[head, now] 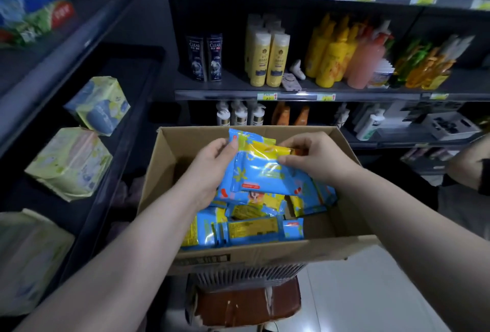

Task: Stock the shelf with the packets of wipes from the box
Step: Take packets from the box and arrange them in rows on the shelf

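An open cardboard box stands in front of me on a stool, with several blue-and-yellow packets of wipes lying loose in its bottom. Above the box I hold a small stack of these packets. My left hand grips the stack's left side from below. My right hand pinches its upper right edge. The dark shelf to the left carries pale tissue packs.
The shelving ahead carries shampoo and detergent bottles, with more bottles on the row below. Pale tissue packs lie on the left shelf. Another person's arm shows at the right edge. White floor lies at the lower right.
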### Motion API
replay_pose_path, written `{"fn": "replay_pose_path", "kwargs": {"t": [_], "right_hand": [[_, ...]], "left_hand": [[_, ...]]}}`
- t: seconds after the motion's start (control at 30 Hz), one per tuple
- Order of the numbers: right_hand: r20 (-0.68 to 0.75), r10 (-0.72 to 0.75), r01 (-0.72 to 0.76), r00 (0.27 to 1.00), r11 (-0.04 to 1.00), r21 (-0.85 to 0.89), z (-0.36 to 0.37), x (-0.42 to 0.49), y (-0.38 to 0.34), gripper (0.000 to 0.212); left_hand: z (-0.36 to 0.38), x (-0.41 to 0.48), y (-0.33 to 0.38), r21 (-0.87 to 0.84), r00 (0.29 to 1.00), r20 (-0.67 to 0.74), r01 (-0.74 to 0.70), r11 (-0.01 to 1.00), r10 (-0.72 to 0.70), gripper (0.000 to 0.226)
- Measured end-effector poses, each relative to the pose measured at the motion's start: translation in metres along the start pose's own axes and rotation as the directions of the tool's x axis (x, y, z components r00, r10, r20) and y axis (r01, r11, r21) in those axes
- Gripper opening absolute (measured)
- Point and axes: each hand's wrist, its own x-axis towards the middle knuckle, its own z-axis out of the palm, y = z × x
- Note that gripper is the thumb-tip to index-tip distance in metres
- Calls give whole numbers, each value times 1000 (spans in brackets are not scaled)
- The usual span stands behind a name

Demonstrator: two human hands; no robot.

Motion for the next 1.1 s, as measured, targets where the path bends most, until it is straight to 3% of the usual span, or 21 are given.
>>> {"fn": "replay_pose_path", "kwargs": {"t": [0.13,0.23,0.3,0.43,0.53,0.6,0.7,0.8,0.93,1.1], "right_hand": [[-24,-66,68,998,996,65,2,-7,-16,10],[-65,-55,68,996,971,231,0,-7,-26,33],[-58,-94,104,994,970,219,-4,-7,-37,36],[167,-267,248,949,961,125,-8,-23,-70,3],[304,-352,382,885,923,-44,-6,-36,-81,15],[311,-365,395,877,918,-35,-5,-46,-83,13],[239,-352,324,905,934,147,2,-67,-81,11],[179,-222,119,959,882,455,21,-89,-82,17],[240,-175,-7,955,795,607,55,-120,-102,27],[354,-332,81,874,819,568,90,-167,-135,28]], "left_hand": [[-6,-18,9,33,998,46,-44,998,42,17],[-13,-36,20,45,995,-39,-85,995,87,13],[-18,-50,28,67,990,-91,-104,992,110,11],[-20,-83,34,92,975,-174,-124,988,139,13],[-8,-110,32,67,964,-229,-125,990,138,13],[1,-129,26,-2,953,-271,-141,990,135,14],[9,-157,16,-209,913,-376,-247,946,155,25],[12,-195,11,-302,863,-476,-343,889,172,32],[16,-250,3,-211,794,-573,-385,899,205,24],[1,-322,-2,50,668,-693,-330,943,270,20]]}}
